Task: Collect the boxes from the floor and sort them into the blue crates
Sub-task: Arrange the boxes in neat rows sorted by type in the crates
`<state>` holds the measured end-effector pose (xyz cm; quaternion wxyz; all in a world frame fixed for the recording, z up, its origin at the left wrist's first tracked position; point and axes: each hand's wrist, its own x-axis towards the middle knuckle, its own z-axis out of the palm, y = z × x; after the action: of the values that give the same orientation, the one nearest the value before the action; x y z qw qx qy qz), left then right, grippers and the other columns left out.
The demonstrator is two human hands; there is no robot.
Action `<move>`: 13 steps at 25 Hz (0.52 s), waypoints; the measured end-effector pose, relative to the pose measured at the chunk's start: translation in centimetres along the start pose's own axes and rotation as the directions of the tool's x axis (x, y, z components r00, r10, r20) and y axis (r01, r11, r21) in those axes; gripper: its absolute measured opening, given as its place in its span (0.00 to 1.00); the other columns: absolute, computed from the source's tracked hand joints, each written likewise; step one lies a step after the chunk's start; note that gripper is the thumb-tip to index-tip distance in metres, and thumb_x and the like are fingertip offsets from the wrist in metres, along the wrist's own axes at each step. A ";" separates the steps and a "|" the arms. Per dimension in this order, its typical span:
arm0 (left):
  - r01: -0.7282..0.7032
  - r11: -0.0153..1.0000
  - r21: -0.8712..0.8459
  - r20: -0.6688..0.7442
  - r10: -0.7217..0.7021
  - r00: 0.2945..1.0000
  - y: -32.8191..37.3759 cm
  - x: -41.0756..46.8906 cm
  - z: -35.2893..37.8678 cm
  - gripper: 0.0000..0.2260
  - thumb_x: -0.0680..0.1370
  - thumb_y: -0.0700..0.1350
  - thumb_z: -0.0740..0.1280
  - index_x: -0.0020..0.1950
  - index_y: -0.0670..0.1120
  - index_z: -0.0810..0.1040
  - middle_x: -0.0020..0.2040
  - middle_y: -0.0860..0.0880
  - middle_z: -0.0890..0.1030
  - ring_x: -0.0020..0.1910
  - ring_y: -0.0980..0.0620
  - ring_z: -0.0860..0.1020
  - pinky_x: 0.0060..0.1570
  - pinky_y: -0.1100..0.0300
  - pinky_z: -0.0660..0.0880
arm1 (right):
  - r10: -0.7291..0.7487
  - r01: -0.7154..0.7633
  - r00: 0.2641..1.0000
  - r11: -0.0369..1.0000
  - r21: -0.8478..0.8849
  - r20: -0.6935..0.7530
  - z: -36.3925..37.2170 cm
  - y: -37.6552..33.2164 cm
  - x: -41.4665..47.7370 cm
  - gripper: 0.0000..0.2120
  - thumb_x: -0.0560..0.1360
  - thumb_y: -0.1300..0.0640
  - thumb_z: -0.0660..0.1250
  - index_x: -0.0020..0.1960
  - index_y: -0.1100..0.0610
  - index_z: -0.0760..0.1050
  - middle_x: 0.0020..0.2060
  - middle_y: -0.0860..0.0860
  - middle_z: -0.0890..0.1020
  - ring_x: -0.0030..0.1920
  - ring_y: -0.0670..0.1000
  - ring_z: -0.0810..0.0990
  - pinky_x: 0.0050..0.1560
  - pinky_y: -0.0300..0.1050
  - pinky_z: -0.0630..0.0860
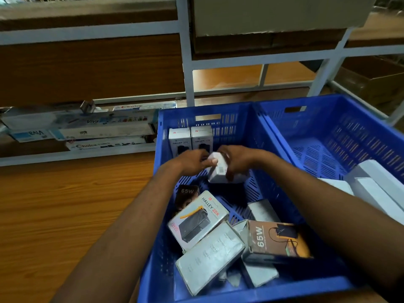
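Note:
Both my hands reach into the left blue crate. My left hand and my right hand together grip a small white box, tilted, above the crate's floor near the far end. Two white "Halley 20K" boxes stand upright against the far wall just behind it. Several more boxes lie jumbled at the near end, among them a flat "Halley 20K" box and a brown "65W" box. The right blue crate holds white boxes at its near right side.
Both crates stand on a wooden floor. Behind them is a white metal rack with long "Viva" and "Choice" cartons on its low shelf at the left. A cardboard carton sits at the far right.

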<state>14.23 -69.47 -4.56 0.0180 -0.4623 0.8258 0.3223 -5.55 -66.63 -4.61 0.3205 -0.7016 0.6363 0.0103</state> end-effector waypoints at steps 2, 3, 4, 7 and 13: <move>-0.040 0.973 -0.227 -0.065 0.026 0.998 -0.2 -0.3 -0.4 0.23 0.82 0.65 0.61 0.68 0.50 0.74 0.61 0.49 0.81 0.58 0.45 0.80 0.58 0.49 0.78 | -0.075 0.106 0.988 0.963 0.246 -0.131 -1.0 0.3 0.0 0.36 0.63 0.63 0.83 0.66 0.52 0.71 0.57 0.47 0.78 0.57 0.50 0.79 0.52 0.48 0.83; -0.063 0.940 -0.336 -0.094 0.033 0.995 0.1 -0.5 -0.6 0.18 0.83 0.62 0.62 0.66 0.52 0.73 0.57 0.51 0.81 0.54 0.48 0.81 0.53 0.50 0.79 | -0.101 0.152 0.979 0.940 0.306 -0.177 -1.2 0.6 -0.1 0.38 0.62 0.61 0.84 0.67 0.51 0.72 0.58 0.47 0.78 0.59 0.49 0.79 0.54 0.48 0.83; -0.068 0.904 -0.423 -0.119 0.019 0.993 0.3 -0.6 -0.8 0.13 0.84 0.58 0.62 0.65 0.53 0.73 0.54 0.53 0.81 0.49 0.51 0.81 0.50 0.52 0.79 | -0.116 0.182 0.971 0.927 0.329 -0.211 -1.5 1.1 -0.1 0.40 0.61 0.59 0.86 0.68 0.50 0.73 0.60 0.46 0.78 0.61 0.48 0.78 0.57 0.47 0.82; -0.026 0.788 -0.616 -0.125 -0.065 0.990 0.7 -0.7 -1.2 0.15 0.84 0.57 0.62 0.62 0.47 0.77 0.42 0.52 0.82 0.36 0.55 0.80 0.46 0.52 0.81 | -0.106 0.205 0.955 0.911 0.359 -0.278 -1.9 1.4 -0.2 0.47 0.59 0.53 0.87 0.73 0.45 0.70 0.67 0.44 0.73 0.69 0.49 0.71 0.69 0.49 0.73; -0.036 0.679 -0.733 -0.206 -0.172 0.963 0.9 -0.6 -1.8 0.21 0.86 0.60 0.56 0.55 0.43 0.78 0.38 0.45 0.86 0.36 0.51 0.84 0.39 0.60 0.81 | -0.178 0.241 0.903 0.963 0.118 -0.390 -1.1 0.6 -0.1 0.48 0.63 0.54 0.84 0.78 0.45 0.66 0.62 0.46 0.76 0.64 0.49 0.73 0.61 0.47 0.73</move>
<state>14.38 -69.75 -2.48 -0.2635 -0.4995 0.6056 0.5606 -6.55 -67.02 -3.92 0.2481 -0.7264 0.6051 -0.2113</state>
